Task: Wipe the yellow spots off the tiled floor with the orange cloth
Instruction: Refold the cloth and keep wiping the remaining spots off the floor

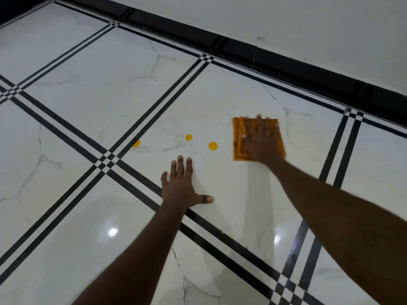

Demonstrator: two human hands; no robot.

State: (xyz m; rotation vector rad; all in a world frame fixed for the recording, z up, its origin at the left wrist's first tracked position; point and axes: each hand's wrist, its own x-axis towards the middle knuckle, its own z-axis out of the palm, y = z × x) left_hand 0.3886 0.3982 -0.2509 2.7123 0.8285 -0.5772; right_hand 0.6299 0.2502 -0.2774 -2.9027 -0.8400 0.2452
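A folded orange cloth (237, 137) lies flat on the white marble floor tile (132, 89). My right hand (261, 139) presses down on it with fingers spread. Three yellow spots sit to the left of the cloth: the nearest yellow spot (213, 145), a smaller middle yellow spot (188, 137), and a far-left yellow spot (136, 143) at the black tile line. My left hand (182, 186) rests flat on the floor below the spots, fingers apart, holding nothing.
Black double-stripe lines (105, 160) cross the glossy floor in a grid. A black skirting strip (275, 62) runs along the white wall (286, 20) at the back right. Light glare shows on the near tiles.
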